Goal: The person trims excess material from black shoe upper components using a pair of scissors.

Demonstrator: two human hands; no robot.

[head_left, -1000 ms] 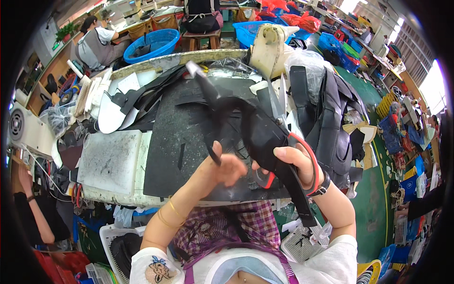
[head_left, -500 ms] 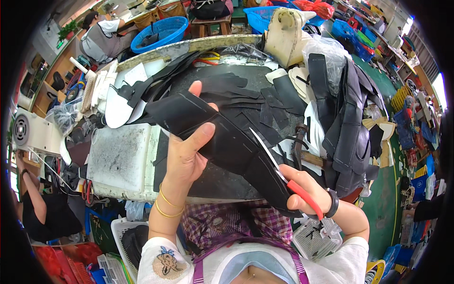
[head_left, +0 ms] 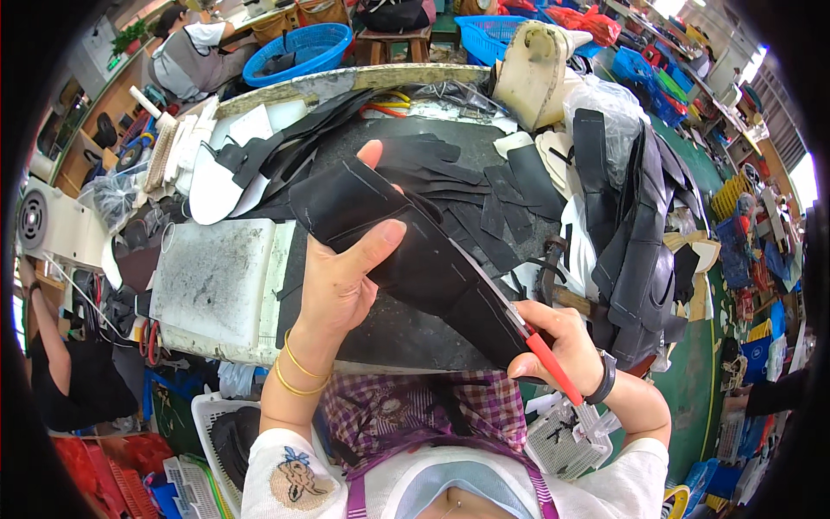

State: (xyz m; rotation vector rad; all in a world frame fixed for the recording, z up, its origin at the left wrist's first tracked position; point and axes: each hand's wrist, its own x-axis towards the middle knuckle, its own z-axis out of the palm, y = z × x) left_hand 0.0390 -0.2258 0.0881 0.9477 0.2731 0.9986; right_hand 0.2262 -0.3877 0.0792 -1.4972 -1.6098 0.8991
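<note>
My left hand (head_left: pixel 346 281) grips the upper end of a long black leather-like piece (head_left: pixel 424 264), thumb on top and fingers mostly behind it. Pale marks and seam lines run along the piece, which slants down to the right. In my right hand (head_left: pixel 566 342) is a pair of scissors (head_left: pixel 553 369) with red handles. Their blades lie along the piece's right edge, pointing up and left, and part of them is hidden by it. My right thumb rests near the lower end of the piece.
Flat black strips (head_left: pixel 493 203) lie on the dark work surface. A hammer (head_left: pixel 553 268) lies right of them, beside hanging black pieces (head_left: pixel 635 251). A white block (head_left: pixel 212 281) sits at left. Beyond are a blue basket (head_left: pixel 298 54) and a seated person (head_left: pixel 190 60).
The scissor blades have moved from standing off the piece to lying along its right edge. The black piece has tilted and its upper end has shifted slightly right with my left hand.
</note>
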